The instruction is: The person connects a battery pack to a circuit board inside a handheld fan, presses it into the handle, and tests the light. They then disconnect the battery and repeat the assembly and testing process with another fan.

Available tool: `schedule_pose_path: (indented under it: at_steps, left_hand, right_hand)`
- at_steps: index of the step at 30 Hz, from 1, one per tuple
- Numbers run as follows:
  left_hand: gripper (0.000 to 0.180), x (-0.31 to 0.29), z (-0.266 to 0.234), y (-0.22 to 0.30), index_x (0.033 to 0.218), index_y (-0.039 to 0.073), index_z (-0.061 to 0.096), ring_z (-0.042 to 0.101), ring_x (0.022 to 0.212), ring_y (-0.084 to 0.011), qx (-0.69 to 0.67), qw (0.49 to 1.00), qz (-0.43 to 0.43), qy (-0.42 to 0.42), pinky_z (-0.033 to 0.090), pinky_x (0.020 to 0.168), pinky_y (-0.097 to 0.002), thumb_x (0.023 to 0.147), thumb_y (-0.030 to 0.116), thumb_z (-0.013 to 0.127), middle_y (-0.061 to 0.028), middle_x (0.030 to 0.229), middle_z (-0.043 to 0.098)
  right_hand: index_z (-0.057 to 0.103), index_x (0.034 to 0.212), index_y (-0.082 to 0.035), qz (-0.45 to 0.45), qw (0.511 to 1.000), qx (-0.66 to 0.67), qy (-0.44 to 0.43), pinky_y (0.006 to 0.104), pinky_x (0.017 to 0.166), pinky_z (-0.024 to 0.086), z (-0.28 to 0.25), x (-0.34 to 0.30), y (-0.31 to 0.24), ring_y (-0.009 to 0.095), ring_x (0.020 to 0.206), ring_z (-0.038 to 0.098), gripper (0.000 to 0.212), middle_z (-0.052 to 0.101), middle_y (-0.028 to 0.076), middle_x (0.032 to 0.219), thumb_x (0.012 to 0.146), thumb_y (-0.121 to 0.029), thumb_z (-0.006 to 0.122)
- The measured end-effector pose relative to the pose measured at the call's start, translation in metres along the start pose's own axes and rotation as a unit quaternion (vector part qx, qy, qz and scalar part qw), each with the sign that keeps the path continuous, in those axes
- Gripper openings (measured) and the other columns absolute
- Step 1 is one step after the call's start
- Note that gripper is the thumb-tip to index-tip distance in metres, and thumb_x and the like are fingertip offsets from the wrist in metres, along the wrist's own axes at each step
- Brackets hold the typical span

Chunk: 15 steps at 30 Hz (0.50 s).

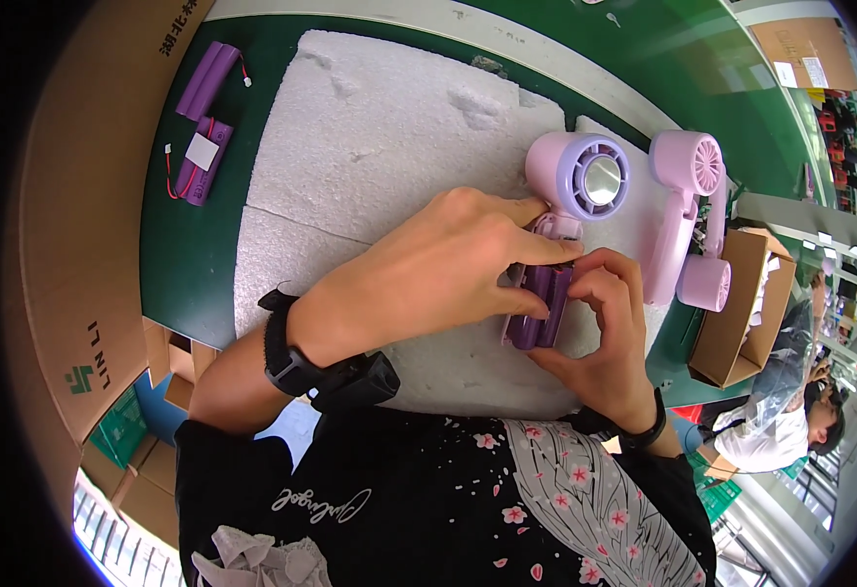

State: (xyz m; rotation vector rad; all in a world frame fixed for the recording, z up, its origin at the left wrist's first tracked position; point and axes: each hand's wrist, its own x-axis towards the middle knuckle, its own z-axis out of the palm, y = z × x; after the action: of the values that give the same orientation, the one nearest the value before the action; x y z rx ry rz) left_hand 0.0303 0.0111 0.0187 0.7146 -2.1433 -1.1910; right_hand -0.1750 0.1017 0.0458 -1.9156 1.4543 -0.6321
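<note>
A pink and lilac handheld fan (577, 176) lies on the white foam sheets, its round head pointing away from me. In its handle sits a purple two-cell battery pack (543, 308). My left hand (458, 240) reaches across from the left, closed on the fan: its fingers lie at the neck and top of the handle, its thumb on the battery pack. Curled round the handle from the right, my right hand (609, 338) has its index finger by the pack's upper side and its thumb at the lower end. My fingers hide part of the handle.
More pink fans (681, 220) lie to the right, beside an open cardboard box (742, 313). Two purple battery packs (208, 78) with wires rest on the green table (189, 254) at the far left. A large carton (67, 245) borders the left side. Another person (771, 430) sits at right.
</note>
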Motion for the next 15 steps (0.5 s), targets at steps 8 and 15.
schedule_pose_path:
  at_steps: [8,15]
  left_hand:
    - [0.054,0.0026,-0.0023,-0.0001,0.115,0.01,0.073,0.069,0.094,-0.0345,-0.017,1.0,-0.022,-0.012,0.057,0.082,-0.0379,0.063,0.013,0.087,-0.0173,0.106,0.07]
    - [0.054,0.0019,-0.0009,-0.0019,0.114,0.009,0.073,0.07,0.094,-0.0338,-0.033,0.999,-0.023,0.004,0.057,0.081,-0.0376,0.062,0.013,0.088,-0.0165,0.105,0.071]
  right_hand:
    - [0.046,0.127,-0.006,0.056,0.998,0.02,-0.007,0.0366,0.083,0.055,0.0006,0.0068,-0.0101,0.03,0.1,0.06,0.081,0.042,0.017,0.125,0.058,0.004,0.088]
    - [0.044,0.128,-0.004,0.031,0.998,0.002,-0.053,0.0375,0.084,0.055,-0.0053,0.0065,-0.0033,0.03,0.102,0.058,0.081,0.04,0.018,0.124,0.059,0.002,0.087]
